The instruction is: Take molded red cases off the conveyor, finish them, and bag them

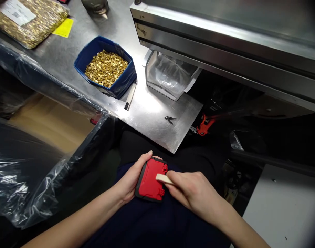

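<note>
A flat red plastic part with a black rim (150,179) rests in my left hand (133,175), whose thumb lies along its upper left edge. Two small red hinge-like pieces show on its right side. My right hand (188,187) is closed around a pale, flat stick (164,178). The stick's blunt end is over the right half of the red face; whether it touches the surface I cannot tell. Both hands are above my lap, just in front of the metal table's near corner.
On the metal table (157,125) stand a blue bin (121,86) of small brass pieces, a white-handled knife (130,96), small nippers (169,119) and a grey tray (161,90). A plastic-lined box (77,141) is at left. Machine rails (224,55) overhang the right.
</note>
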A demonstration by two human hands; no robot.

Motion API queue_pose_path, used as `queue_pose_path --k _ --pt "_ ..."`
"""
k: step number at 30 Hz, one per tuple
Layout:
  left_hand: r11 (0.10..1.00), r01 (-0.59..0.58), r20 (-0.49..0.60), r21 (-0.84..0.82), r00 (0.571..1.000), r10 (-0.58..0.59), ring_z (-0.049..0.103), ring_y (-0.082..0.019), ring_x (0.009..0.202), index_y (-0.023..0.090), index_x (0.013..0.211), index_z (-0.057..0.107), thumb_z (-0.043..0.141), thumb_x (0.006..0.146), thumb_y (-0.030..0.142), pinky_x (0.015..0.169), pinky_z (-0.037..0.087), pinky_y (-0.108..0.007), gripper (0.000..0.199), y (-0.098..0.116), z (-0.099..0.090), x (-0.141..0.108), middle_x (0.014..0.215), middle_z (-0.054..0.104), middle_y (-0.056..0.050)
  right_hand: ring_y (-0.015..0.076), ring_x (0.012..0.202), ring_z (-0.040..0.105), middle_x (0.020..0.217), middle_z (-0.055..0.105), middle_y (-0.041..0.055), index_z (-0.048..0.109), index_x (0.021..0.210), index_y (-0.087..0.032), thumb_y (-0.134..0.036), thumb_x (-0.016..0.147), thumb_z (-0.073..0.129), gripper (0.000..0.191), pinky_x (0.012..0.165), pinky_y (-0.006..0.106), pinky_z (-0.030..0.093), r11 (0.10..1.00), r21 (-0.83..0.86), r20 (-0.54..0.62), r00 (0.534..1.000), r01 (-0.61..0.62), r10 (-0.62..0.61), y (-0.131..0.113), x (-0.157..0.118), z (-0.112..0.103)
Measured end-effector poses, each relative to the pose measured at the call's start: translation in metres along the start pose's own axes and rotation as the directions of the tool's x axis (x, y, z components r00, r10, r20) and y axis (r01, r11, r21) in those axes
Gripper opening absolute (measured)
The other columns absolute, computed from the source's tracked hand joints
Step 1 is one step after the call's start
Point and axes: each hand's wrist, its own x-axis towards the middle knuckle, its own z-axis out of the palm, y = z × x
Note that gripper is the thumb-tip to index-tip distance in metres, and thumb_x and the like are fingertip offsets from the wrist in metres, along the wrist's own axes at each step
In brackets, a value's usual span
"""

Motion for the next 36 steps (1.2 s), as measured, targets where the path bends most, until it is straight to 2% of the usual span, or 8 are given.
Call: queue_pose_path --k 4,8,13,18,27,30,34,36 --pt "1.0 -0.018 -0.011 0.022 1.0 0.019 0.065 -0.016 0.06 0.015 0.1 0.073 0.061 0.092 0.061 0.057 0.056 -0.024 0.048 0.0 -0.002 0.001 0.078 0.073 -0.008 0.0122 0.066 0.058 0.08 0.064 -0.0037 0.05 0.098 -0.025 -0.035 0.11 0.039 0.019 0.062 0.026 0.033 0.999 -0.035 -0.046 0.998 -0.033 0.031 0.0 -0.002 0.001" --pt "0.995 -0.062 0.008 0.078 0.998 0.062 0.068 -0.018 0.068 0.016 0.099 0.072 0.061 0.092 0.058 0.061 0.056 -0.024 0.044 0.001 0.003 -0.001 0.086 0.075 -0.01 0.012 0.068 0.059 0.082 0.065 -0.0037 0.051 0.098 -0.025 -0.035 0.109 0.041 0.018 0.062 0.027 0.033 0.998 -0.009 -0.006 0.999 0.054 -0.054 -0.001 -0.005 0.001" --pt "0.994 -0.043 -0.019 0.096 0.999 0.045 0.062 -0.015 0.058 0.016 0.097 0.072 0.057 0.093 0.058 0.057 0.054 -0.025 0.045 0.003 0.006 -0.004 0.077 0.073 -0.007 0.0116 0.069 0.059 0.083 0.064 -0.0039 0.053 0.102 -0.025 -0.034 0.11 0.041 0.017 0.063 0.027 0.033 1.0 -0.005 -0.039 0.999 0.005 -0.005 0.0 -0.009 -0.001" --pt "0.967 -0.143 0.04 0.209 0.99 0.137 0.072 -0.025 0.084 0.016 0.104 0.073 0.061 0.09 0.058 0.074 0.059 -0.032 0.045 0.001 0.005 -0.004 0.094 0.077 -0.013 0.0108 0.064 0.053 0.078 0.061 -0.0049 0.049 0.092 -0.024 -0.035 0.109 0.042 0.022 0.058 0.028 0.029 0.989 -0.018 0.038 0.989 0.146 -0.145 -0.005 -0.011 0.0" --pt "0.997 -0.023 0.017 0.078 1.0 0.022 0.064 -0.016 0.06 0.017 0.099 0.071 0.06 0.092 0.059 0.056 0.053 -0.025 0.043 0.0 0.004 0.0 0.08 0.073 -0.008 0.0129 0.067 0.059 0.082 0.067 -0.0019 0.058 0.104 -0.024 -0.034 0.11 0.039 0.022 0.061 0.027 0.032 0.992 -0.12 -0.062 0.997 0.031 -0.039 -0.005 -0.002 0.0" --pt "1.0 0.009 0.031 0.029 0.999 -0.01 0.067 -0.018 0.064 0.018 0.101 0.071 0.057 0.093 0.059 0.059 0.055 -0.026 0.044 -0.001 0.0 0.001 0.085 0.075 -0.01 0.0126 0.065 0.059 0.079 0.066 -0.0022 0.056 0.099 -0.024 -0.033 0.11 0.04 0.022 0.06 0.027 0.033 0.994 -0.103 -0.02 1.0 0.022 -0.024 -0.01 -0.006 0.001" --pt "0.999 -0.042 0.042 0.021 0.998 0.041 0.073 -0.023 0.081 0.017 0.104 0.071 0.059 0.093 0.054 0.072 0.059 -0.029 0.04 -0.002 -0.002 0.002 0.095 0.077 -0.014 0.0125 0.066 0.059 0.08 0.066 -0.0027 0.053 0.095 -0.024 -0.035 0.109 0.041 0.022 0.058 0.028 0.031 0.991 -0.105 -0.012 0.996 0.085 -0.087 -0.012 -0.006 0.003" --pt "0.999 -0.041 0.049 0.001 0.998 0.041 0.071 -0.021 0.072 0.017 0.103 0.071 0.058 0.094 0.052 0.065 0.059 -0.027 0.038 -0.001 -0.001 0.001 0.088 0.077 -0.011 0.0127 0.067 0.061 0.083 0.067 -0.0028 0.053 0.099 -0.025 -0.034 0.11 0.041 0.019 0.06 0.028 0.032 0.993 -0.111 -0.023 0.999 0.039 -0.042 -0.01 -0.005 0.001"
